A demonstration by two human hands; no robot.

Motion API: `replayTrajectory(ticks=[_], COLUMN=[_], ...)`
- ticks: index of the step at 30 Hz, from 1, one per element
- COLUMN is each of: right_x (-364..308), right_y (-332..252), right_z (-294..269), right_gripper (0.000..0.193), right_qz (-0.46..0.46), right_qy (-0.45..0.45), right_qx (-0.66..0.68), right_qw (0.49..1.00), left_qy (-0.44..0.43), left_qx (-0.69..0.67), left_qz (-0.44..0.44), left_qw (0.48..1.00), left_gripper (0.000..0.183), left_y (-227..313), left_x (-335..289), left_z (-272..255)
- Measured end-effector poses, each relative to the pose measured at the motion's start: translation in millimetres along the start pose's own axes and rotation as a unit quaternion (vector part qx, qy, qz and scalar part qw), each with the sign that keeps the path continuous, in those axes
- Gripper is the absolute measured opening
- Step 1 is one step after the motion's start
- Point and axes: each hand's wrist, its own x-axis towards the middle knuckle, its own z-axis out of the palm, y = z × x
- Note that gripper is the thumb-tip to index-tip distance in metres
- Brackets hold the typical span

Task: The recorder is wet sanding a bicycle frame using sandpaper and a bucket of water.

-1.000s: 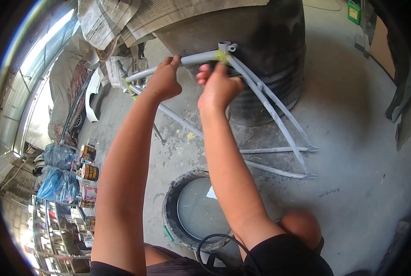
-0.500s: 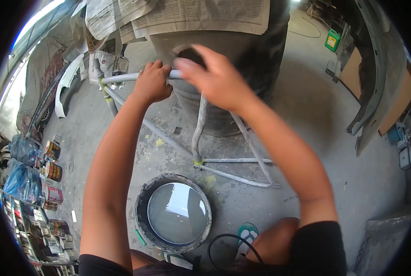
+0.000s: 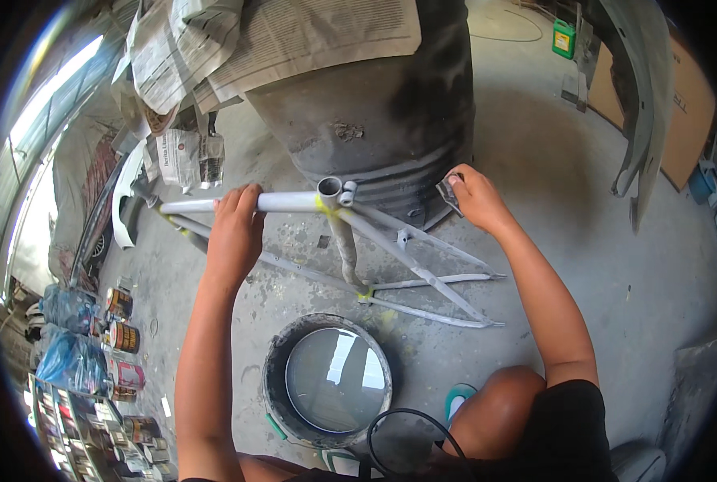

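Note:
A grey-primed bicycle frame (image 3: pixel 294 202) with yellowish patches at its joints stands over the concrete floor. My left hand (image 3: pixel 239 215) is wrapped round its top tube, left of the seat tube's open end. To the right of the frame and apart from it, my right hand (image 3: pixel 479 197) pinches a small dark folded sheet, which looks like sandpaper (image 3: pixel 448 195). Below the frame sits a black bucket (image 3: pixel 274 377) of cloudy water, its green handle grip hanging at the left side. The frame's front end is partly hidden behind my left hand.
Behind the frame stands a dark drum (image 3: pixel 358 104) with newspaper (image 3: pixel 326 36) over its top. Paint cans (image 3: pixel 123 337) and blue plastic bags (image 3: pixel 73 365) line the left. A green jug (image 3: pixel 563 38) and car body panels (image 3: pixel 643 104) are at the far right.
My right hand has left the top tube and moved right and down with the sandpaper. The frame's seat end has come into sight. My left hand keeps its hold on the tube.

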Motion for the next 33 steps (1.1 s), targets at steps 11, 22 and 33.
replayTrajectory(ticks=[11, 22, 33], right_x=[7, 34, 52], right_y=[-25, -102, -76], right_z=[2, 23, 61], right_gripper=[0.033, 0.033, 0.032], right_qz=[0.087, -0.167, -0.041], right_qy=[-0.109, -0.283, -0.365], right_qx=[0.172, 0.212, 0.417], right_qw=[0.975, 0.92, 0.831], left_qy=[0.02, 0.019, -0.014], left_qx=[-0.023, -0.023, -0.042], left_qz=[-0.035, -0.033, -0.008], left_qw=[0.999, 0.999, 0.999], left_gripper=[0.039, 0.04, 0.048], left_y=[1, 2, -4], left_x=[-8, 0, -2], left_z=[-1, -5, -8])
